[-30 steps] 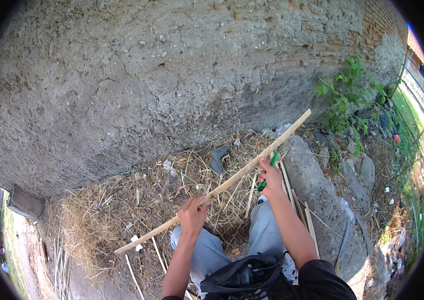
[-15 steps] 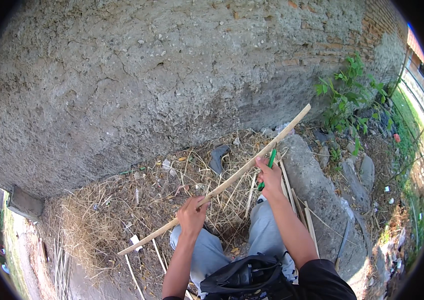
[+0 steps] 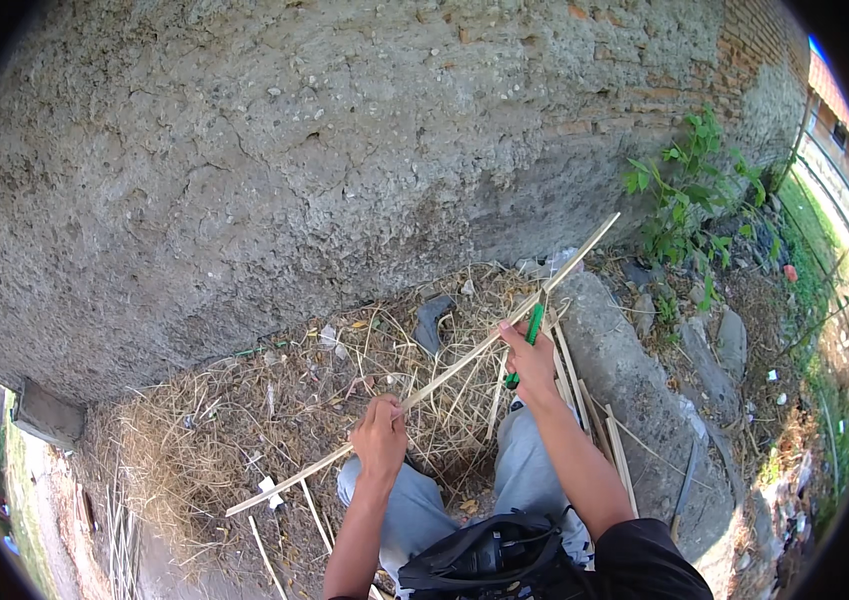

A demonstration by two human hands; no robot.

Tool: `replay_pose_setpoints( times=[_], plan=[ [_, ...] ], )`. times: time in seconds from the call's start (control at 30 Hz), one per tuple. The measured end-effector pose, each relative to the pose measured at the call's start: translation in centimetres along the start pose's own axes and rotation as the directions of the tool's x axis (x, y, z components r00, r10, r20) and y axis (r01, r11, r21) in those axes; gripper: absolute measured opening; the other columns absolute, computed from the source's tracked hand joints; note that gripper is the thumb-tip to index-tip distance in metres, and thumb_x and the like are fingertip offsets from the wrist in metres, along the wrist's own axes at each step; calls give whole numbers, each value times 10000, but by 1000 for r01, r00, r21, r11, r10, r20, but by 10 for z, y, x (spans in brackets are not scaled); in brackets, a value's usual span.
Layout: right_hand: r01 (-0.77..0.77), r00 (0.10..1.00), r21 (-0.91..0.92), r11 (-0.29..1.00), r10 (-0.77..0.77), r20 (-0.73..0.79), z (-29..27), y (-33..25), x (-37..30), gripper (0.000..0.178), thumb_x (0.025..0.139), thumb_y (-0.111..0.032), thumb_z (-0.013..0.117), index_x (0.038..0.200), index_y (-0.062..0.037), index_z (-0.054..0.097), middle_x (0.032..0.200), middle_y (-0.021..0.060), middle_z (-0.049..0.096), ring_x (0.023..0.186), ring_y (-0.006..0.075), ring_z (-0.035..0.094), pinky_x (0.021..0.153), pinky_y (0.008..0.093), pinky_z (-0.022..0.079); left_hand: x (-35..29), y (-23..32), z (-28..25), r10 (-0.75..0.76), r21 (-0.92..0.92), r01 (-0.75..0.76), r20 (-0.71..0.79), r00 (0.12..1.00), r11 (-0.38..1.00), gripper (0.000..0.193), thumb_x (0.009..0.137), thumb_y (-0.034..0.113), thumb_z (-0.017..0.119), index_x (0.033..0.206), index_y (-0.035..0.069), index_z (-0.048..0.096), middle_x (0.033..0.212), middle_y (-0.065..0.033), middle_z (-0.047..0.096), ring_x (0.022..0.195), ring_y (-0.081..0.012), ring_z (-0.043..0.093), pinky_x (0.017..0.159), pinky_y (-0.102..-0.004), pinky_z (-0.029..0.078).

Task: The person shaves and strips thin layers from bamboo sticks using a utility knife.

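Observation:
A long pale bamboo strip (image 3: 454,371) lies slantwise across the middle of the view, its far end up to the right, near the wall. My left hand (image 3: 379,438) is closed around its lower part. Further up, my right hand (image 3: 532,362) pinches the same strip between thumb and fingers. That right hand also holds a green utility knife (image 3: 536,320), whose upper end meets the strip; whether a blade is out is too small to tell. My fingers hide parts of both things. Below the strip are my knees in pale blue trousers and a black bag (image 3: 489,550).
A rough grey wall (image 3: 294,190) rises ahead. Dry straw (image 3: 169,470) and a dark scrap (image 3: 432,322) lie on the ground. More strips (image 3: 619,460) rest beside a concrete slab (image 3: 634,365) at right. A leafy green plant (image 3: 689,190) grows by the wall.
The strip has rolled from its broad face toward its narrow edge, and its lower end has shifted slightly left. My right hand and the knife have moved a little left and down.

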State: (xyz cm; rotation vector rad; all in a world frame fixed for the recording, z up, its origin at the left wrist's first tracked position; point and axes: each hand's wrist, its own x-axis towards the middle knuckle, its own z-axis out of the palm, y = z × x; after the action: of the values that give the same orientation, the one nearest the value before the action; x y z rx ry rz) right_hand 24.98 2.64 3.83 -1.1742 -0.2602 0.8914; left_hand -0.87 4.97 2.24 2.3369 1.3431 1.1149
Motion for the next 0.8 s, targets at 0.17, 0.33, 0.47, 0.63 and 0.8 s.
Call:
replay_pose_setpoints(
  times=[0.17,0.33,0.47,0.63,0.8],
  plan=[
    [-16,998,157,987,5,66,-1,8,7,153,934,-158,649,969,-14,613,860,106,702,438,37,350,401,214,316,7,8,-10,-30,73,13,234,972,997,187,833,175,719,900,58,589,841,-120,679,702,-358,655,601,-399,519],
    [-12,993,122,992,-2,118,2,0,2,157,938,-168,646,947,-16,605,865,107,707,463,31,372,419,209,321,28,28,-41,-93,44,82,561,822,996,325,925,358,621,868,40,655,641,-142,618,584,-316,632,537,-414,481],
    [44,987,-49,998,-36,156,2,1,-1,203,919,-214,678,846,-36,615,683,20,611,485,47,411,425,252,326,13,1,-28,-292,-275,717,776,559,641,536,1018,446,467,786,11,676,574,-54,572,485,-138,530,467,-298,401],
    [502,860,-613,610,-278,428,-1,4,-14,215,816,-241,669,725,-53,621,600,81,591,490,239,551,503,418,433,2,9,-12,-352,-285,704,708,613,651,516,1053,427,364,797,47,601,524,43,425,412,-55,362,382,-247,289],
    [695,706,-719,29,-217,674,7,24,-43,233,771,-312,640,795,-89,703,643,202,645,584,386,649,606,477,541,4,16,-5,-377,-299,860,804,461,414,480,1051,429,363,785,72,542,531,40,403,411,-63,338,374,-254,264]
  ],
)
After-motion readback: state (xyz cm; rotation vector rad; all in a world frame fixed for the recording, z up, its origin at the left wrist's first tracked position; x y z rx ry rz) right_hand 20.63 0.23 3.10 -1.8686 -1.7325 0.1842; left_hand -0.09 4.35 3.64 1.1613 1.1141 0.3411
